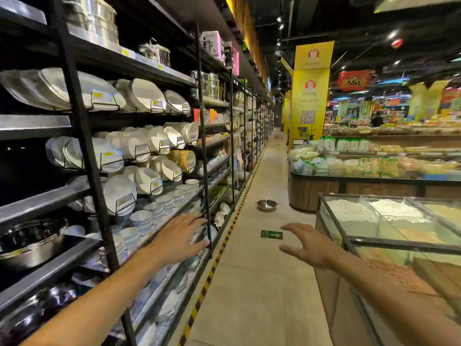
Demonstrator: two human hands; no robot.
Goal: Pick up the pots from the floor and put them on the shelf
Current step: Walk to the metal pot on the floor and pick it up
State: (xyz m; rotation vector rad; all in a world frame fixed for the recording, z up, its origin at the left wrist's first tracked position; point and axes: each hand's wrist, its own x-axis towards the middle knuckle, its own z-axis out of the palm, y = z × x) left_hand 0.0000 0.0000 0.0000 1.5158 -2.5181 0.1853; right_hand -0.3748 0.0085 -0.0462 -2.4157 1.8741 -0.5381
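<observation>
A small steel pot [266, 204] with two side handles sits on the tiled aisle floor, well ahead of me and close to the yellow-black floor stripe. My left hand [180, 237] is stretched forward with fingers spread, held in front of the black shelving [83, 136] at bowl height, and it holds nothing. My right hand [307, 245] is also out in front, fingers apart and curved, empty, over the aisle. Both hands are far short of the pot. Steel pots [31, 243] stand on a lower shelf at the left.
The tall shelving along the left carries plates, white bowls [142, 218] and steel cookware. A glass-topped bin counter [389, 236] stands close on my right, a wooden produce stand [349, 191] beyond it. A green arrow sticker [271, 234] marks the floor. A yellow pillar [310, 91] stands further off.
</observation>
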